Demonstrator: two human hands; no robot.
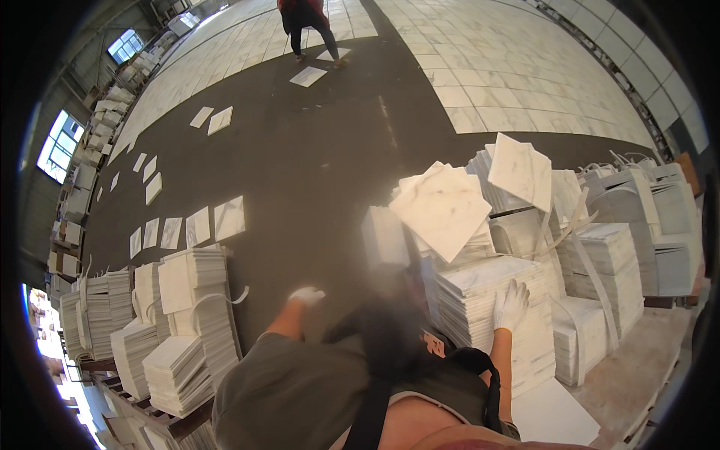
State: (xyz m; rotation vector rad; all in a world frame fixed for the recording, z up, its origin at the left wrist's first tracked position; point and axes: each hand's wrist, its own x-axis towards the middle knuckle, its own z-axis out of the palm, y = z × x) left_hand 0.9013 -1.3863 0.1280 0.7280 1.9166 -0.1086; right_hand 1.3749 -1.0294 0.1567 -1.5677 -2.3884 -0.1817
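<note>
My right hand [511, 305], in a white glove, lies flat with its fingers spread against a tall stack of white marble tiles [480, 315]. My left hand [307, 295], also gloved in white, hangs over the dark floor at my left side. It holds nothing, and its fingers look loosely stretched out, though slightly blurred. Just beyond the right-hand stack, several tiles [442, 206] lie fanned out on top of another pile. Another tilted tile [521, 172] rests on the stack behind them.
More stacked tiles [191, 292] with loose straps stand at the left. Single tiles [229, 217] lie spread over the dark floor [300, 165]. A person [306, 26] stands at the far side, near rows of laid pale tiles [525, 67]. Strapped stacks [611, 255] line the right.
</note>
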